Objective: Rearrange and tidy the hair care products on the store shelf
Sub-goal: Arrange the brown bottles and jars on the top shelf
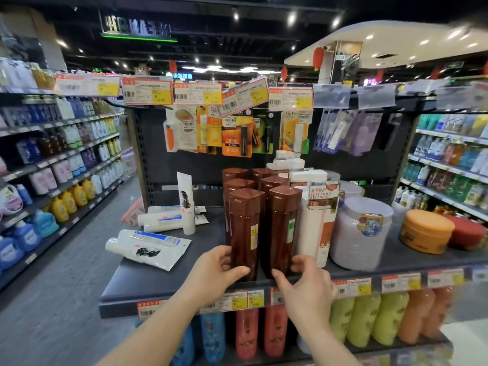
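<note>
**Both hands on the front brown bottles**

Right now my left hand (215, 268) is curled round the base of the front-left brown bottle (245, 233), thumb across its face and fingers wrapped behind its left side. My right hand (307, 282) is at the front-right brown bottle (281, 231), thumb touching the foot of it and fingers bent round its right side; how firm that hold is, I cannot tell. Both bottles stand upright, side by side with a narrow gap between them, close to the front edge of the dark shelf (158, 281). Behind them stand more brown bottles (239, 184) in two files running toward the back panel.

Just beside the right bottle stands a white boxed pack (318, 223), and next to that a pale lidded tub (361, 233). Further toward the right end sit an orange jar (426, 231) and a red jar (467, 232). Toward the left end, a white tube (148, 248) lies flat near the front corner, more white tubes (169, 219) lie further back, and one white tube (187, 204) stands upright among them.
</note>
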